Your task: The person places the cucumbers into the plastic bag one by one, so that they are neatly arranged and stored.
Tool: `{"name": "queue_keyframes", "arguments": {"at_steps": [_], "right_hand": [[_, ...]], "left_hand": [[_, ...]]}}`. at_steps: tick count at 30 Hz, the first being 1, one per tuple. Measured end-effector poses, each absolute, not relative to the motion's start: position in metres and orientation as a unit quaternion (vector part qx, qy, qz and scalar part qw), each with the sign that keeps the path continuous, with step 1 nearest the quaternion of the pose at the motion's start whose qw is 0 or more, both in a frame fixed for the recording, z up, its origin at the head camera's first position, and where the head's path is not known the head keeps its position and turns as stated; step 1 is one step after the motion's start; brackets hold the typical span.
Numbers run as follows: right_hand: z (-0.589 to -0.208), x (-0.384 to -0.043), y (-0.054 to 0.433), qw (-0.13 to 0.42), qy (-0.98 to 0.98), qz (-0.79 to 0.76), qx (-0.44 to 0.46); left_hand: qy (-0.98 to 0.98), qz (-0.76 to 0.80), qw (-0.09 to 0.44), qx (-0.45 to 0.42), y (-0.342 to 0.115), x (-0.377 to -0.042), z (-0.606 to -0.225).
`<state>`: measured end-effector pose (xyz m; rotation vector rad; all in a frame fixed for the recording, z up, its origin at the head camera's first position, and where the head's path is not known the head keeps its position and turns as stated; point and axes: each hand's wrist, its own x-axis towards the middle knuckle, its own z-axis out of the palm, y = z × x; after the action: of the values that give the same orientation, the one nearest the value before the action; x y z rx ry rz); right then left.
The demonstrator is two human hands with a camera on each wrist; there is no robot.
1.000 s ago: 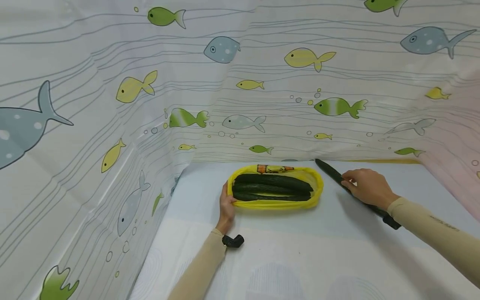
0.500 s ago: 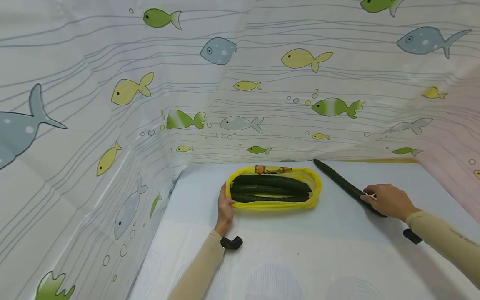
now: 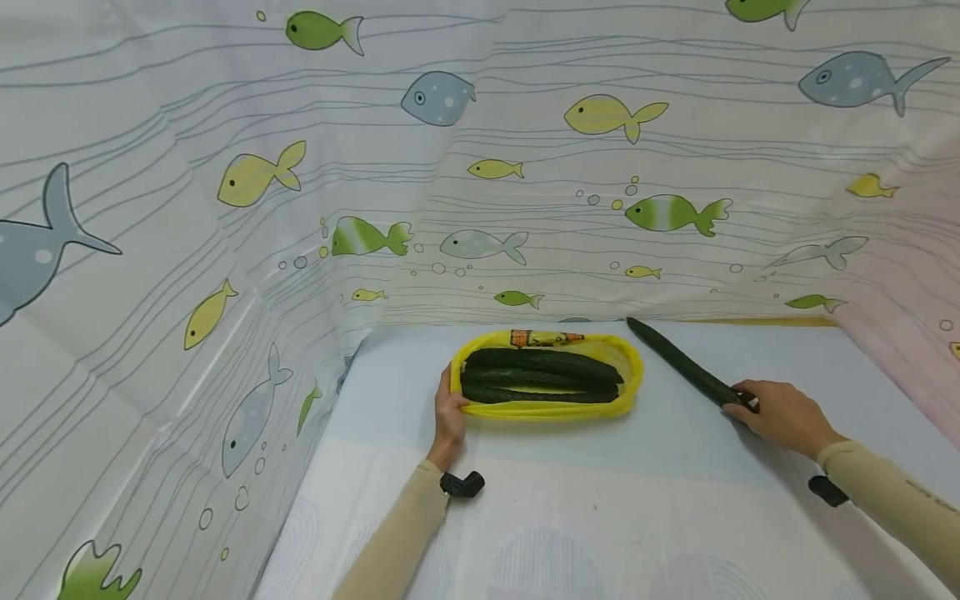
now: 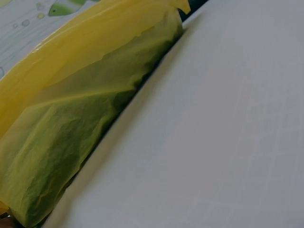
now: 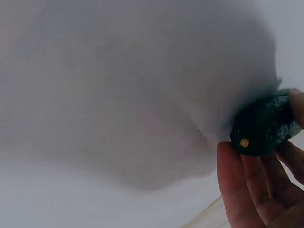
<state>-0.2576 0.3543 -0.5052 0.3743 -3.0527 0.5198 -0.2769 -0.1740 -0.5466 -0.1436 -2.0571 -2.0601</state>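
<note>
In the head view a yellow plastic bag (image 3: 555,412) lies with its mouth spread wide, several dark green cucumbers (image 3: 540,377) side by side inside. My left hand (image 3: 448,427) grips the bag's rim at its left end. The left wrist view shows the thin bag wall (image 4: 80,133) with dark shapes behind it; the left hand is almost out of that view. To the right of the bag, a long cucumber (image 3: 675,360) slants across the table. My right hand (image 3: 787,417) holds it by its near end, with the cucumber tip (image 5: 259,128) between thumb and fingers in the right wrist view.
The white table surface (image 3: 570,500) has faint printed patterns. A fish-printed sheet (image 3: 555,200) stands along the back and left sides, and a pinkish part (image 3: 922,292) borders the right. A yellowish strip (image 3: 772,322) runs along the back edge.
My right hand has slid from the middle of the loose cucumber back to its near end. The left hand and the bag stay almost in place.
</note>
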Motion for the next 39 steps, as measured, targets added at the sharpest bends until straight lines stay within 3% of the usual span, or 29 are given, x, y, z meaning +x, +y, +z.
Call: {"name": "queue_keyframes", "arguments": {"at_steps": [13, 39], "right_hand": [[-0.506, -0.262, 0.349, -0.011, -0.986, 0.134, 0.095], [-0.475, -0.26, 0.362, 0.018, -0.988, 0.141, 0.053]], "left_hand": [[-0.695, -0.708, 0.121, -0.04, -0.171, -0.278, -0.547], [-0.695, -0.706, 0.13, -0.045, -0.173, -0.277, -0.546]]}}
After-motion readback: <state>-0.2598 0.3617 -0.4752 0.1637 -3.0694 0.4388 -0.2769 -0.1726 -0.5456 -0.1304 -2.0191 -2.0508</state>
